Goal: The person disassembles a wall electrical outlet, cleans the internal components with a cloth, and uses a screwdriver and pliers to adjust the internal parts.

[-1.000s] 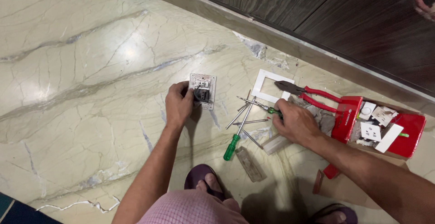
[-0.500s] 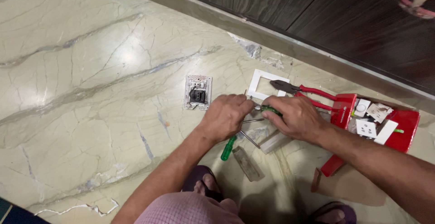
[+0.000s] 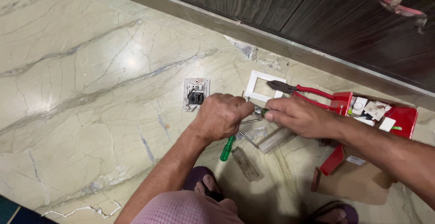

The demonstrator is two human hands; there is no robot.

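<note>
Hands meet low over marble floor (image 3: 81,92): left hand (image 3: 220,117) fisted around thin metal tools, right hand (image 3: 297,116) pinching small green-tipped screwdriver (image 3: 259,111) just beside it. Loose grip could drop it among green-handled screwdriver (image 3: 227,148) and red pliers (image 3: 299,89); points risk jabbing fingers.

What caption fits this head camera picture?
Left hand and right hand meet over screwdrivers on a marble floor.

bare marble floor (image 3: 90,92) leftward
</note>
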